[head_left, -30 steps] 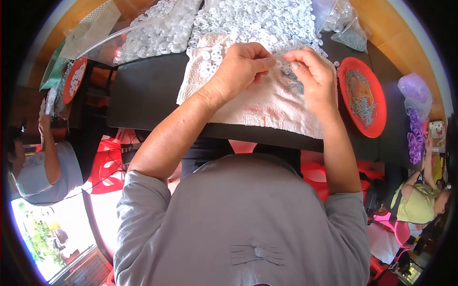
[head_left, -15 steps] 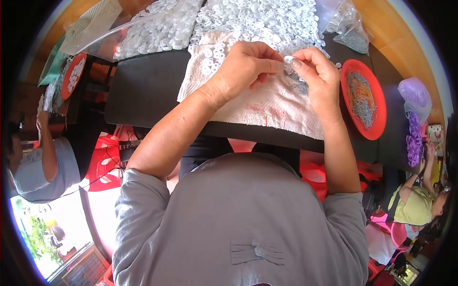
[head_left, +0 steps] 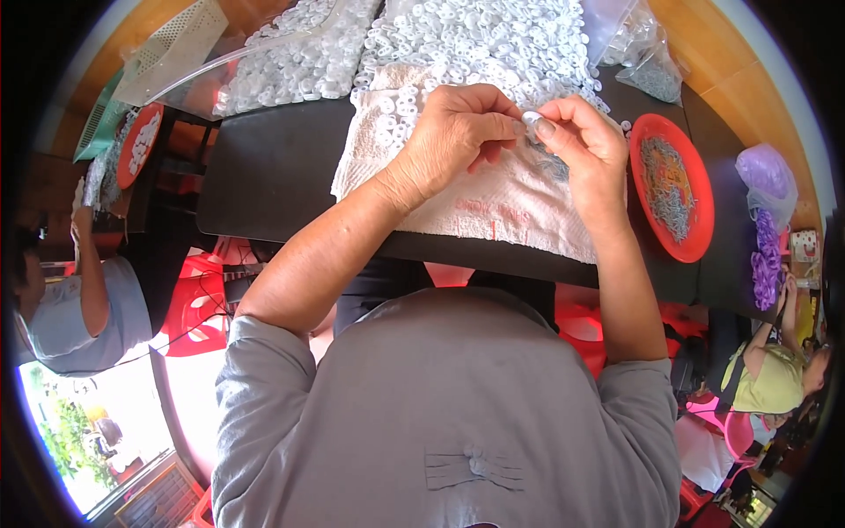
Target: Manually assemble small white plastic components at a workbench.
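My right hand [head_left: 588,150] pinches a small white plastic piece [head_left: 531,117] between thumb and fingertips. My left hand [head_left: 453,132] meets it there, its thumb and forefinger pressed together at the piece's edge; whatever they grip is too small to make out. Both hands are over a pale pink towel [head_left: 475,216] on the dark table. A small heap of thin grey metal bits [head_left: 553,165] lies on the towel beneath my right hand. Several loose white ring-like pieces [head_left: 387,121] are on the towel to the left of my left hand.
A big pile of white plastic pieces [head_left: 475,40] spreads behind the towel. On the right stand a red dish [head_left: 701,239] of thin metal bits and a clear bag [head_left: 656,75]. Purple bundles [head_left: 766,264] lie farther right. Other people sit at left [head_left: 88,308] and right [head_left: 770,378].
The white piece has turned slightly in my right fingertips, and my left fingertips are now closer to it. The whole view has shifted a little.
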`<state>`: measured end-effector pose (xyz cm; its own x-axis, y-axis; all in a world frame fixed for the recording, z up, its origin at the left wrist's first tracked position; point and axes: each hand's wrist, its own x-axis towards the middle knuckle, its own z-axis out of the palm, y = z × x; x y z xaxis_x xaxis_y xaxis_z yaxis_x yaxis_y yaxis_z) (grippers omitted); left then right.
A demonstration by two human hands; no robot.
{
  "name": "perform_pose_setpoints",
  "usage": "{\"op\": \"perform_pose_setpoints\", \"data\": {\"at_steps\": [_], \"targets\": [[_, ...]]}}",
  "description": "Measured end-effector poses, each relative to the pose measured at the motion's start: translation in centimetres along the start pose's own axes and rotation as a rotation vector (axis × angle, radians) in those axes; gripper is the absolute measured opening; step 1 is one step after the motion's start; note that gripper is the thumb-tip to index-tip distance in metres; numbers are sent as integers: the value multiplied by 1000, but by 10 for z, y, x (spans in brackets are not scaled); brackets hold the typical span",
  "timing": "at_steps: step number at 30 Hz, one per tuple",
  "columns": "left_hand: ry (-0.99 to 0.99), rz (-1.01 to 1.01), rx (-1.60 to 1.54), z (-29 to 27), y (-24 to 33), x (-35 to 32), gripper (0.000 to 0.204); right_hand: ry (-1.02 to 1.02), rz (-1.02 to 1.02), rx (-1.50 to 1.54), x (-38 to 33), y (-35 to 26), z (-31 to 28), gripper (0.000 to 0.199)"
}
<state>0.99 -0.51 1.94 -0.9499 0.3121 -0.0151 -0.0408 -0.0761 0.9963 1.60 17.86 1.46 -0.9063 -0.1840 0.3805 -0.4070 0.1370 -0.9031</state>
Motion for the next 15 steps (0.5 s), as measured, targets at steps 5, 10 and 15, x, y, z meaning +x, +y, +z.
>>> {"op": "perform_pose_setpoints", "data": {"at_steps": [5, 10, 15], "targets": [[-6, 42, 21, 2, 4, -3, 12, -31, 45, 90, -2, 1, -2, 8], [-46, 13, -28, -2, 4, -2, 13, 76, 56, 170, -4, -2, -5, 8], [179, 36, 137, -9, -6, 8, 12, 51, -195, -88, 0, 8, -2, 7]]}}
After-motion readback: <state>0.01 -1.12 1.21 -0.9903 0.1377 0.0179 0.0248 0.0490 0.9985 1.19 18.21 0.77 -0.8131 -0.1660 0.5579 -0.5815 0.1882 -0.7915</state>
